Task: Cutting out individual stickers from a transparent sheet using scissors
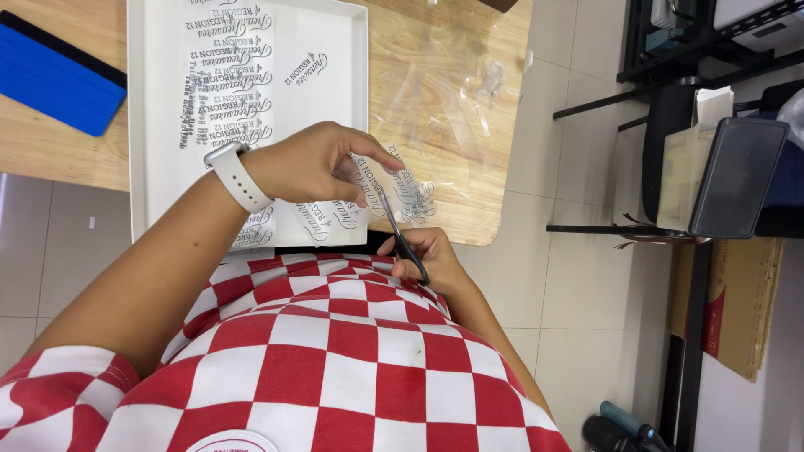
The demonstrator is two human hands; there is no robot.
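Observation:
My left hand (pixel 314 163), with a white watch band on the wrist, pinches a clear film sheet (pixel 402 186) printed with dark lettering. My right hand (pixel 427 255) grips black-handled scissors (pixel 400 234), and the blades reach up into that film just below my left fingers. Both hands work at the near edge of a wooden table (pixel 469 159), close to my red and white checked shirt. A white tray (pixel 335 75) lies under my left hand and holds several more printed film pieces (pixel 226 84).
A blue squeegee pad (pixel 54 75) lies on the table's left end. Loose clear plastic (pixel 452 84) covers the table right of the tray. On the tiled floor to the right stand a black chair, a dark bin (pixel 737 176) and cardboard (pixel 741 301).

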